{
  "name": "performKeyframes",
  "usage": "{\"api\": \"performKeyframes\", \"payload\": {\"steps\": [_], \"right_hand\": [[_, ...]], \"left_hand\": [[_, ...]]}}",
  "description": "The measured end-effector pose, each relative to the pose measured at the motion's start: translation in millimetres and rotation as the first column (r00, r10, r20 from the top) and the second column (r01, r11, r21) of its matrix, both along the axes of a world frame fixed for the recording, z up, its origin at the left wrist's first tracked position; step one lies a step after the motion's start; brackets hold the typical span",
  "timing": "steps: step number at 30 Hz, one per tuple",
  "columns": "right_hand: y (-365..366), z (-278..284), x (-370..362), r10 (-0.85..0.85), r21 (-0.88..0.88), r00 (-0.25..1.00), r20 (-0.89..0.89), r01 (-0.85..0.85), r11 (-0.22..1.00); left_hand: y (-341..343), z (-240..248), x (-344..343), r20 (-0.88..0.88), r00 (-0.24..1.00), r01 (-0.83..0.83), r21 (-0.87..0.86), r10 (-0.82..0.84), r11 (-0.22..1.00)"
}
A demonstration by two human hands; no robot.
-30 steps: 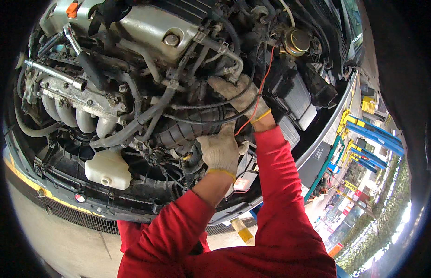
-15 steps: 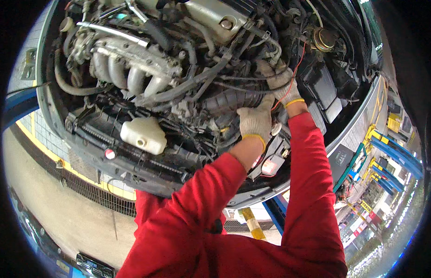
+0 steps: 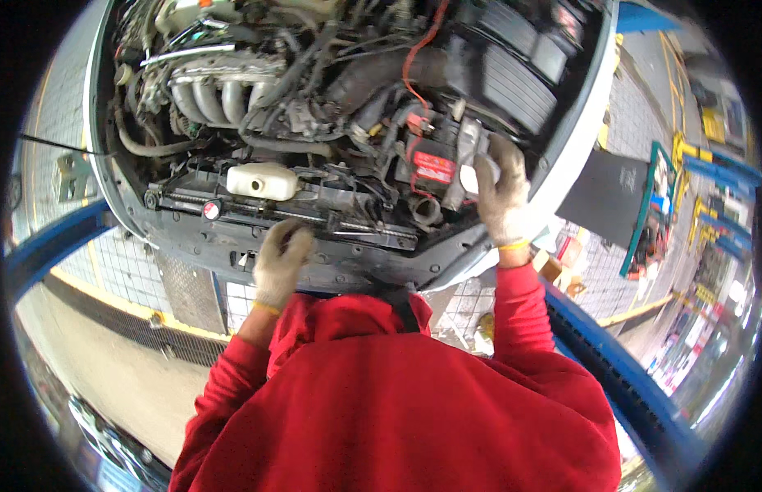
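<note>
My left hand (image 3: 281,261), in an off-white knit glove, hovers over the car's front edge with its fingers loosely bent and apart. Nothing shows in it. Behind it sits a white plastic reservoir (image 3: 262,182). On the right, my gloved right hand (image 3: 507,195) has its fingers curled at a pale rounded piece (image 3: 481,175); the glove partly hides this piece, so its kind is unclear. Just left of that hand is a dark battery (image 3: 422,156) with a red label. A red wire (image 3: 409,70) runs up from there across the engine bay.
The silver intake manifold (image 3: 225,92) fills the left of the bay, with a long metal tool (image 3: 188,56) lying above it. Ribbed black housings (image 3: 518,97) stand at the right. Blue lift arms (image 3: 594,353) pass below the car. A dark panel (image 3: 598,197) is beyond the right fender.
Both hands have come out of the depth of the bay toward the front. The left has moved left to the front edge, the right down beside the battery. My view has shifted back.
</note>
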State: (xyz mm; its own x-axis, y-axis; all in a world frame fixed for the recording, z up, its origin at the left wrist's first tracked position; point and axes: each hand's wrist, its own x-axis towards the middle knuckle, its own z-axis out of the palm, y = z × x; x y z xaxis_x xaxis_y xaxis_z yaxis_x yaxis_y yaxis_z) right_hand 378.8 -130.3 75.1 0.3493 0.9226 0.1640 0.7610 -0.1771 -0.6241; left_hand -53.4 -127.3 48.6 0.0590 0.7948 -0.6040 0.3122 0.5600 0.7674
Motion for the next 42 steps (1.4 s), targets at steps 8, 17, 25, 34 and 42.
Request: {"api": "performKeyframes", "payload": {"steps": [8,17,25,34,42], "right_hand": [[-155.4,-36.2,-39.7,-0.261,-0.082,0.939,-0.226,0.249,0.965],[-162.9,-54.7,-89.6,0.245,-0.179,0.969,0.032,-0.236,0.955],[-135.2,-63.5,-58.5,0.253,-0.224,0.889,0.381,-0.177,0.958],[-147.0,-98.7,18.3,0.337,-0.296,0.807,0.484,-0.212,0.931],[-135.2,-94.2,13.1,0.365,-0.346,0.731,0.577,-0.186,0.919]], "left_hand": [[-90.4,-30.4,-123.3,-0.064,0.982,-0.187,-0.159,0.179,0.969],[-183.9,-48.9,-148.0,-0.071,0.983,-0.171,-0.061,0.166,0.983],[-270.6,-62.8,-176.6,-0.187,0.962,-0.225,-0.137,0.198,0.965],[-361.9,-96.6,-208.1,-0.246,0.941,-0.286,-0.202,0.235,0.937],[-411.4,-69.6,-189.3,-0.243,0.896,-0.403,-0.1,0.371,0.91]]}}
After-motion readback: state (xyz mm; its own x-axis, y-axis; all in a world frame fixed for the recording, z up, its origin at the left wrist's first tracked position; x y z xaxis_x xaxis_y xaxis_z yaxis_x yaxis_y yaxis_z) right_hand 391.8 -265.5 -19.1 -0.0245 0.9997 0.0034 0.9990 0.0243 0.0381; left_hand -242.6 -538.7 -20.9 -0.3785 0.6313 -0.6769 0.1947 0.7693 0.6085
